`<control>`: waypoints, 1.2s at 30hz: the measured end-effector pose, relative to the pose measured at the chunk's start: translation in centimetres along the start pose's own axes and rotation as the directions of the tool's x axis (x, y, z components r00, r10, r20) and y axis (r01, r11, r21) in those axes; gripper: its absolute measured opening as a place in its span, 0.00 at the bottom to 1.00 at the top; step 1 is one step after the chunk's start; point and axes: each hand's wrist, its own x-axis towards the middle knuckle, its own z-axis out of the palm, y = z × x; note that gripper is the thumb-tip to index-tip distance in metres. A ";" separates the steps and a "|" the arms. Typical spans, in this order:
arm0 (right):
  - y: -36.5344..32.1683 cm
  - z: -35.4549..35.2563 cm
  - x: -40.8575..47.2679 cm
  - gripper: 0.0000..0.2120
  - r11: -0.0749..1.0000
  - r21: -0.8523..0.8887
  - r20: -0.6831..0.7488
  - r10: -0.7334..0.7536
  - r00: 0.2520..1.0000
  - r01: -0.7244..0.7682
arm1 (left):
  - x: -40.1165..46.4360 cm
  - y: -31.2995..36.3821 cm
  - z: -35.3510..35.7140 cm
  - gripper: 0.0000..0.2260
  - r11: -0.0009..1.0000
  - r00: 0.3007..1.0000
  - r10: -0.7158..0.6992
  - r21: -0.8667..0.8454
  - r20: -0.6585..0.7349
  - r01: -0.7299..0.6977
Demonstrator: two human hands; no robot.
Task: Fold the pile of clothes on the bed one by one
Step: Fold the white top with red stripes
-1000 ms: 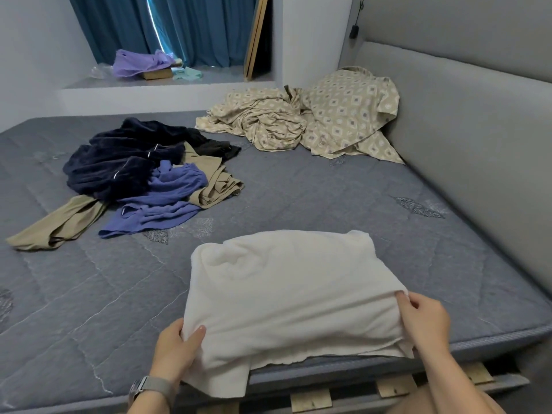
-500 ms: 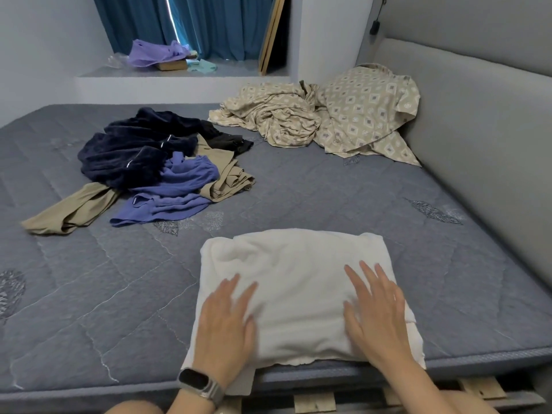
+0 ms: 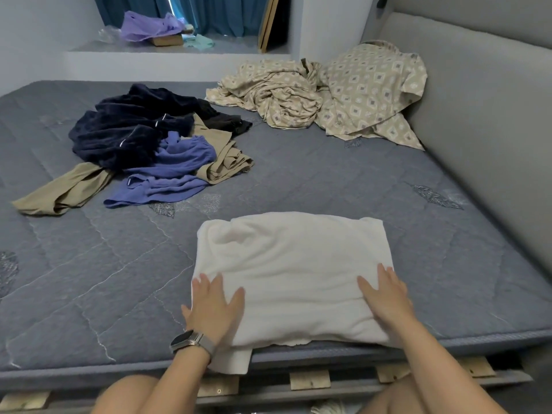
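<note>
Left hand [image 3: 213, 309] flat, fingers spread, pressing the near left corner of the folded white garment [image 3: 294, 273]; right hand [image 3: 383, 294] likewise flat on its near right part — nothing gripped. Garment at the near edge of the grey mattress [image 3: 343, 180], one flap hanging over. Beyond, far left: unfolded pile [image 3: 149, 150] — dark navy, blue, tan, black pieces. Patterned beige bedding [image 3: 334, 94] bunched by the headboard [image 3: 484, 109]. Watch [image 3: 188, 342] on left wrist.

Grey headboard [image 3: 478, 121], teal curtains [image 3: 227, 13].

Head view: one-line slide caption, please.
Both hands, left hand and right hand, press flat on folded white garment; unfolded pile waits.
</note>
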 end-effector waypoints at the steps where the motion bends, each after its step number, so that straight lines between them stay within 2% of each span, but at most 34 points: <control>1: 0.0 -0.3 0.2 0.35 0.995 0.098 -0.077 0.034 0.996 -0.027 | 0.6 -0.2 -0.3 0.29 0.996 0.992 -0.018 -0.085 -0.125 0.007; 2: 0.2 -0.5 0.5 0.36 0.981 0.186 -0.133 0.081 0.988 -0.056 | 0.9 -0.3 -0.8 0.28 0.985 0.975 -0.053 -0.173 -0.217 0.014; 3: 0.4 -0.7 0.8 0.37 0.963 0.252 -0.146 0.139 0.980 -0.098 | 1.3 -0.5 -1.2 0.28 0.958 0.963 -0.115 -0.283 -0.244 0.043; 4: 0.6 -0.8 1.1 0.40 0.946 0.294 -0.130 0.181 0.975 -0.137 | 1.5 -0.4 -1.7 0.30 0.911 0.959 -0.204 -0.396 -0.194 0.114; 6: 1.0 -0.8 1.4 0.41 0.926 0.326 -0.044 0.217 0.975 -0.192 | 2.2 -0.7 -2.3 0.35 0.794 0.934 -0.358 -0.524 0.008 0.309; 8: 1.0 -1.1 1.5 0.34 0.890 0.411 0.035 0.201 0.979 -0.197 | 2.7 -1.0 -2.8 0.38 0.696 0.897 -0.410 -0.579 0.164 0.424; 10: 1.0 -1.5 1.7 0.30 0.844 0.500 0.114 0.158 0.981 -0.194 | 3.3 -1.2 -3.0 0.35 0.622 0.893 -0.366 -0.645 0.260 0.443; 13: 1.3 -2.0 2.6 0.38 0.770 0.569 0.300 0.133 0.945 -0.289 | 3.8 -0.6 -3.6 0.19 0.497 0.868 -0.203 -0.716 0.453 0.490; 16: 1.5 -2.3 3.3 0.44 0.698 0.605 0.449 0.099 0.888 -0.383 | 4.0 -0.1 -3.9 0.12 0.444 0.809 -0.086 -0.705 0.581 0.553; 20: 0.8 -3.0 3.6 0.30 0.640 0.675 0.435 0.055 0.899 -0.366 | 4.2 0.0 -4.4 0.10 0.421 0.794 -0.096 -0.698 0.600 0.579; 25: 0.0 -3.3 3.2 0.26 0.625 0.676 0.460 0.057 0.886 -0.391 | 3.9 -0.5 -4.5 0.13 0.329 0.792 -0.045 -0.739 0.609 0.588; 28: -0.3 -3.2 2.6 0.27 0.612 0.676 0.500 0.028 0.866 -0.410 | 3.4 -0.4 -4.2 0.15 0.277 0.787 0.038 -0.763 0.616 0.584; 32: -1.0 -3.2 1.4 0.36 0.496 0.799 0.427 -0.067 0.902 -0.341 | 3.0 -1.0 -3.8 0.29 0.258 0.879 0.094 -0.864 0.468 0.432; 34: -1.3 -2.3 0.3 0.31 0.406 0.831 0.453 -0.093 0.887 -0.382 | 2.3 -1.7 -3.1 0.30 0.237 0.894 0.086 -0.881 0.440 0.410; 36: -1.0 -1.2 0.3 0.26 0.300 0.845 0.480 -0.056 0.876 -0.443 | 2.1 -2.3 -2.6 0.29 0.228 0.883 0.086 -0.872 0.461 0.433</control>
